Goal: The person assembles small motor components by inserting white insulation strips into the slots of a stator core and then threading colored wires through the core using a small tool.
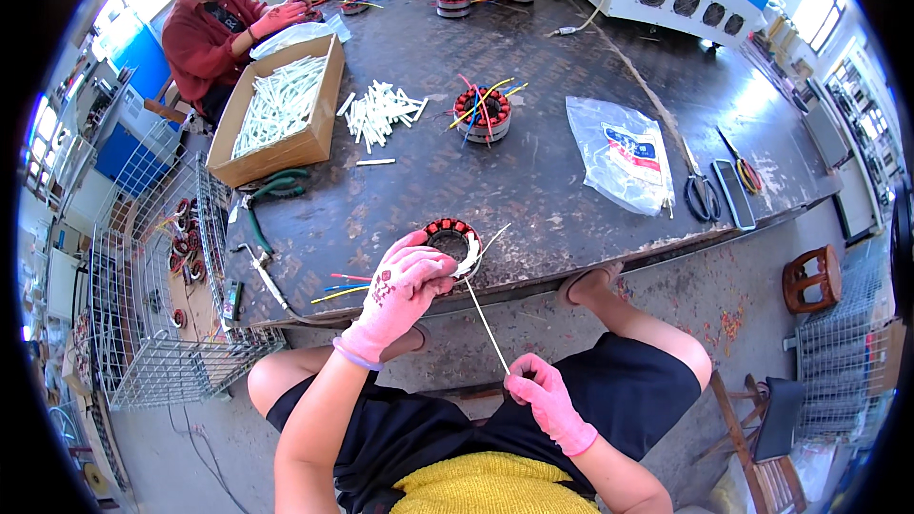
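At the table's front edge my left hand point(395, 290), in a pink glove, grips a ring-shaped motor stator point(449, 226) with red coil windings and a dark rim. Its thumb and fingers close over the stator's near left side. Red, blue and yellow lead wires point(341, 294) stick out to the left beneath that hand. White sleeving lies along the ring's right side. A thin pale cord point(488, 328) runs taut from there down to my right hand point(547, 402), also pink-gloved, which pinches its end above my lap. A short loose cord end point(497, 238) points up right.
On the table point(419, 162) lie a second stator point(484, 122), white tubes point(383, 114), a cardboard box point(322, 119), a plastic bag point(619, 157), scissors point(703, 198), a phone point(733, 194) and green-handled pliers point(276, 186). A co-worker point(205, 43) sits far left. A wire basket point(143, 266) stands left.
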`<state>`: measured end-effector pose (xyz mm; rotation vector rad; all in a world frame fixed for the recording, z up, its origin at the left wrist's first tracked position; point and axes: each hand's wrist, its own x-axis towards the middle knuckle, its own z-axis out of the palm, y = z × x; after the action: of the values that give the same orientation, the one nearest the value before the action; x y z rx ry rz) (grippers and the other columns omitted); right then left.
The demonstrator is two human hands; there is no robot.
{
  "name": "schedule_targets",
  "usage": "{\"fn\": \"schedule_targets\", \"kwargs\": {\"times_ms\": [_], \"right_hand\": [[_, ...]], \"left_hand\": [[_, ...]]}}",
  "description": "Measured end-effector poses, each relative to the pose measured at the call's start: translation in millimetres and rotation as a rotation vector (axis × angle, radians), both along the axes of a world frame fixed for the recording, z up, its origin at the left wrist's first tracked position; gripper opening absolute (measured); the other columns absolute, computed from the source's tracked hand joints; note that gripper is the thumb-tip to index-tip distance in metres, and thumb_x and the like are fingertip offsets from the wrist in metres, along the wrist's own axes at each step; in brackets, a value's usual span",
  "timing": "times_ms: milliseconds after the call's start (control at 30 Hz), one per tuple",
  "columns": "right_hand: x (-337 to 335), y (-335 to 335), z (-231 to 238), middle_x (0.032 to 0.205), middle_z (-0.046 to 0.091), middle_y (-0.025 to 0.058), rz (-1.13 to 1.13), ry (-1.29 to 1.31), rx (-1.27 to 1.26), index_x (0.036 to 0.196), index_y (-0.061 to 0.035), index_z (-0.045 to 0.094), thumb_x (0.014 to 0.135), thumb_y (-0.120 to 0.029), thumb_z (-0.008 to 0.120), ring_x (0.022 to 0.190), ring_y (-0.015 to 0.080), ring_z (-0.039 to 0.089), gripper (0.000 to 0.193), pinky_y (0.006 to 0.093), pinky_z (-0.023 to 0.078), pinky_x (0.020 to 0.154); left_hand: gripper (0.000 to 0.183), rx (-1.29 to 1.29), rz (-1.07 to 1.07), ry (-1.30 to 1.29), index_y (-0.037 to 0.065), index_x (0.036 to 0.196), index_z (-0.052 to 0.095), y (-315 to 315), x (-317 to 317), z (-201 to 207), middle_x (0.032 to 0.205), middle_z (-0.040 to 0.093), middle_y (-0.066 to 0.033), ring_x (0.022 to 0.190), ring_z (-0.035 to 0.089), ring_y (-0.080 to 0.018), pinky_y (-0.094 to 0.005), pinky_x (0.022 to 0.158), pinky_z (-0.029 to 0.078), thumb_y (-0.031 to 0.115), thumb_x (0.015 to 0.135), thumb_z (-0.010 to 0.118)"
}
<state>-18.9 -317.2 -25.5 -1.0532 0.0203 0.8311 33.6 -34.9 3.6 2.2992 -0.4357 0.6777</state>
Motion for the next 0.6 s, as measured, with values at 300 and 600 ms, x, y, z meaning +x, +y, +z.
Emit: {"fn": "schedule_targets", "kwargs": {"times_ms": [300, 600], "right_hand": [[7.8, 7.4, 3.0, 0.084, 0.054, -0.0063, 0.000, -0.027, -0.008, 0.099, -0.0067, 0.059, 0.092, -0.015, 0.070, 0.073, 0.0021, 0.045, 0.015, 0.0189, 0.035, 0.064], [38.0, 37.0, 9.7, 0.085, 0.057, -0.0029, -0.024, -0.115, -0.035, 0.099, -0.0050, 0.058, 0.094, -0.016, 0.069, 0.072, 0.0039, 0.051, 0.017, 0.0203, 0.041, 0.063]], "left_hand": [[0.028, 0.016, 0.004, -0.011, 0.008, 0.099, 0.067, -3.0, -2.2, 4.3, 0.102, 0.070, -0.0053, 0.105, 0.066, -0.0265, -0.0506, 0.109, 0.042, 0.003, 0.074, 0.077], [0.021, 0.010, 0.250, 0.087, 0.009, 0.098, 0.062, -15.0, -6.4, 4.6, 0.131, 0.052, -0.0136, 0.133, 0.040, -0.0402, -0.0589, 0.117, 0.022, 0.015, 0.081, 0.071]]}}
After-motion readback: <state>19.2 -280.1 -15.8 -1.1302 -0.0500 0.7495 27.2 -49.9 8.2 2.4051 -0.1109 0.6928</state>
